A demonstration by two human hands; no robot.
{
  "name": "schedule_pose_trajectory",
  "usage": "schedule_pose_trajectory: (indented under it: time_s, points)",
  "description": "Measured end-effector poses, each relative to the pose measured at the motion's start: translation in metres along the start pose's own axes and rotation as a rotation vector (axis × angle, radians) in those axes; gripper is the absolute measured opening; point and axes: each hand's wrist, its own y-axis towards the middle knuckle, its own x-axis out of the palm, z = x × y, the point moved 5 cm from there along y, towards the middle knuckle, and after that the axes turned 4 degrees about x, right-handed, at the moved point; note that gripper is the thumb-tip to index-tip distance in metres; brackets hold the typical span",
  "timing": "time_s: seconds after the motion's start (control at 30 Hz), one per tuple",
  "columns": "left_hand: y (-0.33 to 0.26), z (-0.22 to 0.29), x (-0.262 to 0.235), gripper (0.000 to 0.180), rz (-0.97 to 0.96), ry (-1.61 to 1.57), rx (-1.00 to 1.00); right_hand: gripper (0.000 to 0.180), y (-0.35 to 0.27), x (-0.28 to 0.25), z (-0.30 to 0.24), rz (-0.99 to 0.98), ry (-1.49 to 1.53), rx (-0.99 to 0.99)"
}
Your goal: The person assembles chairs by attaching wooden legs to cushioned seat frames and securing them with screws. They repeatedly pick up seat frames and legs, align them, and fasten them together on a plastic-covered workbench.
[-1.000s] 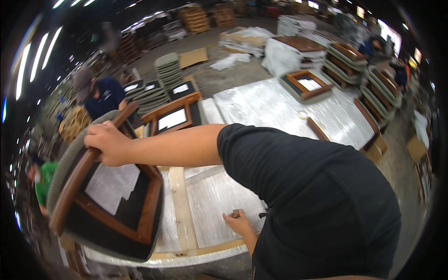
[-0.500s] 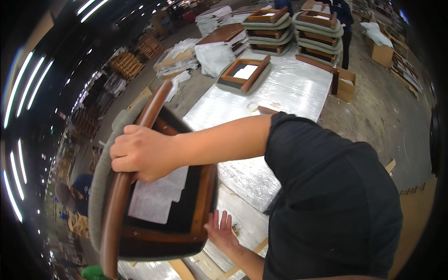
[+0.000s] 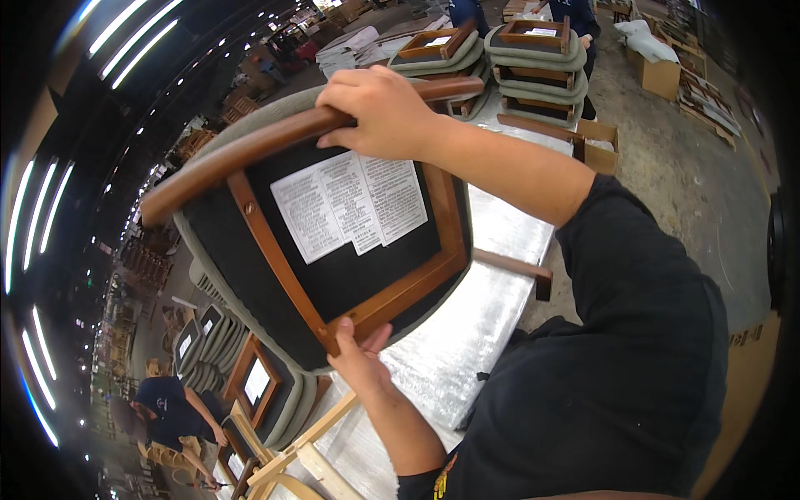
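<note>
An upholstered chair seat hangs tilted in front of me, its underside turned toward me. It has grey fabric edges, black backing, a brown wooden frame, a long rounded rail and white printed labels. Over the rail at the top, my right hand is closed, its arm reaching across from the right. My left hand holds the lower corner of the frame from below, thumb on the wood. A brown wooden piece shows beyond the seat's right edge, on a table covered in shiny wrap.
Stacked chair seats stand at the far end, with people behind. More seats are piled at lower left, near a bending co-worker. Light wooden strips stick up below my left hand. A cardboard box sits right of the table.
The seat has swung up and right, its rail turning from steep to nearly level. My right hand rose with it. My left hand, fingers spread before, now grips the frame corner.
</note>
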Motion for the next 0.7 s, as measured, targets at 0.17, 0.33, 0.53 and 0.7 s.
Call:
schedule_pose_trajectory:
  time_s: [0.17, 0.33, 0.53, 0.7]
  points:
    - [0.038, 0.057, 0.121, 0.047, 0.075, 0.423, 0.347, 0.038, -0.047, -0.010, 0.144, 0.367, 0.126, 0.391]
    - [0.026, 0.077, 0.192, 0.042, -0.258, 0.454, 1.052, 0.049, -0.119, 0.072, 0.243, 0.721, 0.498, 0.816]
    - [0.082, -0.075, 0.141, 0.081, -0.045, -0.256, -0.328, 0.050, -0.179, 0.167, 0.254, 0.840, 1.320, 1.177]
    - [0.082, -0.147, 0.143, 0.091, -0.250, -0.139, -0.327, 0.054, -0.183, 0.208, 0.171, 0.798, 1.547, 1.326]
